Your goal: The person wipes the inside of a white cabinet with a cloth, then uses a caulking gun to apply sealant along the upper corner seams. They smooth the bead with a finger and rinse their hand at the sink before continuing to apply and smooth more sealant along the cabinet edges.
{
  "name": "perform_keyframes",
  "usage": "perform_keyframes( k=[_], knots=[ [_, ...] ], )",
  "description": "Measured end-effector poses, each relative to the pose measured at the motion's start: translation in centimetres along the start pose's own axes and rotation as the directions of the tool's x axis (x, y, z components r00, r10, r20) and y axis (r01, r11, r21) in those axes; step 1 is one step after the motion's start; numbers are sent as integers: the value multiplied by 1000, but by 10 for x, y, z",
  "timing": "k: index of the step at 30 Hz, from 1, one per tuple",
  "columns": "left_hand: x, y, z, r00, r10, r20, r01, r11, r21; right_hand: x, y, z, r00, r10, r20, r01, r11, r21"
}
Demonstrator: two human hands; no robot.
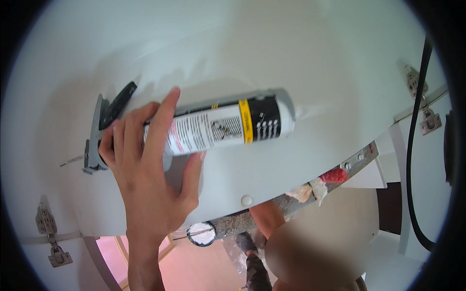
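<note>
My left hand (155,179) grips a caulking gun (97,128) loaded with a sealant cartridge (208,130). The fingers lie over the rear of the cartridge and the thumb sits along its lower side. The cartridge is white with a yellow band and a black front part, lying nearly level with its front end to the right. A black lever (119,104) sticks up at the gun's grey rear, and a thin rod (73,161) juts out to the left. Behind them spreads a large white panel (291,48). My right hand does not show.
Metal hinges (46,218) are on both sides. A black cable (412,145) hangs at right. Below the panel, a stone ledge (286,203) carries a red bag (335,175) and crumpled cloths (301,193). A tub of white paste (201,234) stands near a shoe (245,241). A bare limb (267,218), owner unclear, passes under the panel.
</note>
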State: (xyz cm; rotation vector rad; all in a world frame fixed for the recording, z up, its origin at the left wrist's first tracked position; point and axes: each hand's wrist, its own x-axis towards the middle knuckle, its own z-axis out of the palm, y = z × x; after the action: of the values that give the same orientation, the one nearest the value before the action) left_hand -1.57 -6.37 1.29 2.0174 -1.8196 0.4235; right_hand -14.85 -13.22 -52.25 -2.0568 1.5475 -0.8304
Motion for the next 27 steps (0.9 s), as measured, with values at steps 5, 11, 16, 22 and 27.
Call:
perform_keyframes(
  k=[5,11,16,22,27],
  knots=[
    [1,2,0,1000,-11,24,11,1000,18,-2,-4,-1,1000,10,-19,-10,1000,20],
    [1,1,0,1000,6,8,-6,1000,-1,-3,-13,-4,999,12,-30,-10,998,57],
    [7,9,-1,1000,2,-18,-3,997,-76,-25,-14,-61,999,-31,-31,37,979,200],
    [10,7,-9,1000,-24,15,27,987,-156,-74,-14,-303,984,162,77,-171,975,140],
    [12,6,-24,999,-31,20,33,995,-91,45,-157,-505,937,-153,-315,183,981,69]
  ],
)
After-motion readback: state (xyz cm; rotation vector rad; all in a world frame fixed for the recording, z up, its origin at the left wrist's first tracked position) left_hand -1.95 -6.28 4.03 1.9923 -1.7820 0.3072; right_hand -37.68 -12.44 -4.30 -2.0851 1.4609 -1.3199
